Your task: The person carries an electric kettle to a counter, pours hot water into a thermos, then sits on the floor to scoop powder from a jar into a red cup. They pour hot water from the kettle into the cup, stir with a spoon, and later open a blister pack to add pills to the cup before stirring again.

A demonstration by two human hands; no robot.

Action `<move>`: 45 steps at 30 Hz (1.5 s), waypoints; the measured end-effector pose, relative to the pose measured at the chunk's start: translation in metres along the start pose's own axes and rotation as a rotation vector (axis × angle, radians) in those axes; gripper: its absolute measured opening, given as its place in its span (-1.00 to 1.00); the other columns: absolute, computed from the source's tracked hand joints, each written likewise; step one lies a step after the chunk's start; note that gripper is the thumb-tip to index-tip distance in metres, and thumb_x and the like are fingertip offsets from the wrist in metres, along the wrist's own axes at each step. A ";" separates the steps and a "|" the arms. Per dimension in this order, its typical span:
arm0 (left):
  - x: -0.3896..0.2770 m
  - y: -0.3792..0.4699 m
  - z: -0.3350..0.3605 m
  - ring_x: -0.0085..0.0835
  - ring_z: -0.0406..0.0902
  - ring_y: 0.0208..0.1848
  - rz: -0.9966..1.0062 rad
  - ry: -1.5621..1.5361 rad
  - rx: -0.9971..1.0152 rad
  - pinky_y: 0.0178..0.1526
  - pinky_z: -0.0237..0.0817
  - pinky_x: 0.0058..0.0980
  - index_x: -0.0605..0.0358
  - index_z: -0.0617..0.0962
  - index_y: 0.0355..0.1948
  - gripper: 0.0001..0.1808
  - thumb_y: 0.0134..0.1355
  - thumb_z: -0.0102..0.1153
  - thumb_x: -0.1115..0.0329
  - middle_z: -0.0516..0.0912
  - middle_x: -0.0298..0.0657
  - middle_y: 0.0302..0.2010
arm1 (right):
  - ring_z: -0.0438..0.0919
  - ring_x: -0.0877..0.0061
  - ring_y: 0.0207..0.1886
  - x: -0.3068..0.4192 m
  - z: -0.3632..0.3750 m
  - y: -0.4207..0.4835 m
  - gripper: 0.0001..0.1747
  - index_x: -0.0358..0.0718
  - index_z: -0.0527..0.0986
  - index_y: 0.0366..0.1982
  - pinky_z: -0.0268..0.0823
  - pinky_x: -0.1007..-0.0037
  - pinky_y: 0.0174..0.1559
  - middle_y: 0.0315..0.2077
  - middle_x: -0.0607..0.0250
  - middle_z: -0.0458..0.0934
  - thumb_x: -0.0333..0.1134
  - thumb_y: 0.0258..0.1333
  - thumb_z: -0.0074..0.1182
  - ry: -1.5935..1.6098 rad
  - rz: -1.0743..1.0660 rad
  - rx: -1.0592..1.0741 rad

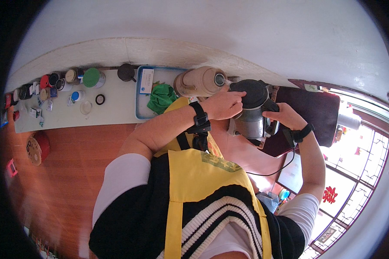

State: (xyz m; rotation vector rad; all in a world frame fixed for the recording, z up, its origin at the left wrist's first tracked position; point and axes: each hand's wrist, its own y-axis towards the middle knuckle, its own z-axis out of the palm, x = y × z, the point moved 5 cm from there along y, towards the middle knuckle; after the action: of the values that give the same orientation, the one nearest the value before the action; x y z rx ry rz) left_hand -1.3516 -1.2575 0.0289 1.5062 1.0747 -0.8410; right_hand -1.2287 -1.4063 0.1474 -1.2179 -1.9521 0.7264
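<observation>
My right hand (286, 117) grips the black handle of a metal kettle (250, 123) with a black lid. The kettle tips toward a beige thermos flask (194, 82), its spout side close to the flask's open mouth. A whitish stream, perhaps water, shows between them. My left hand (225, 105) is against the kettle's near left side, index finger extended over the lid's edge and the other fingers curled. Whether those curled fingers hold anything is hidden. Left of the flask, a green cloth (162, 98) lies crumpled in a blue-rimmed tray (137, 106) beside a white box (147, 81).
A dark red table or cabinet top (308, 113) stands right of the kettle. A black cord (278, 170) hangs below my right wrist. On the long pale table (116, 110) are a green-lidded jar (92, 77), a dark pot (126, 72) and several small containers. A red stool (39, 148) stands on the floor.
</observation>
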 end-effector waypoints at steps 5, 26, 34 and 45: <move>0.000 0.000 0.000 -0.02 0.45 0.17 0.011 -0.021 -0.019 -0.11 0.28 -0.17 0.23 0.43 -0.57 -0.72 0.25 -0.12 0.33 0.60 0.13 -0.07 | 0.27 0.72 -0.62 0.001 -0.001 0.000 -0.56 -0.19 0.47 -0.68 0.06 0.56 -0.53 -0.71 0.51 0.38 -0.03 0.01 0.31 -0.006 0.007 0.005; 0.003 0.000 0.001 -0.01 0.49 0.11 -0.012 -0.026 -0.002 -0.12 0.29 -0.16 0.23 0.42 -0.57 -0.71 0.26 -0.13 0.32 0.57 0.19 -0.03 | 0.30 0.70 -0.60 0.005 -0.001 0.001 -0.56 -0.19 0.47 -0.67 0.09 0.54 -0.51 -0.70 0.49 0.39 -0.01 0.02 0.30 -0.007 0.034 0.029; 0.000 -0.001 -0.003 -0.02 0.45 0.18 -0.001 -0.028 -0.008 -0.09 0.29 -0.17 0.24 0.42 -0.57 -0.70 0.27 -0.14 0.32 0.58 0.19 -0.06 | 0.31 0.70 -0.60 0.007 -0.002 0.002 -0.57 -0.20 0.48 -0.65 0.11 0.54 -0.50 -0.69 0.48 0.40 -0.03 0.03 0.29 -0.053 0.047 0.036; 0.000 -0.002 -0.003 0.00 0.49 0.12 0.001 -0.024 -0.032 -0.12 0.34 -0.15 0.23 0.43 -0.56 -0.71 0.26 -0.12 0.29 0.53 0.19 0.04 | 0.32 0.70 -0.59 0.017 -0.003 0.000 -0.57 -0.19 0.47 -0.67 0.14 0.55 -0.48 -0.69 0.48 0.40 -0.05 0.04 0.29 -0.038 0.026 0.045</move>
State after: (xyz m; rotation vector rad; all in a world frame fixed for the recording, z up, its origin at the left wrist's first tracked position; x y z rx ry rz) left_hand -1.3532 -1.2542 0.0291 1.4660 1.0647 -0.8357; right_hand -1.2314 -1.3908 0.1541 -1.2122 -1.9434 0.8084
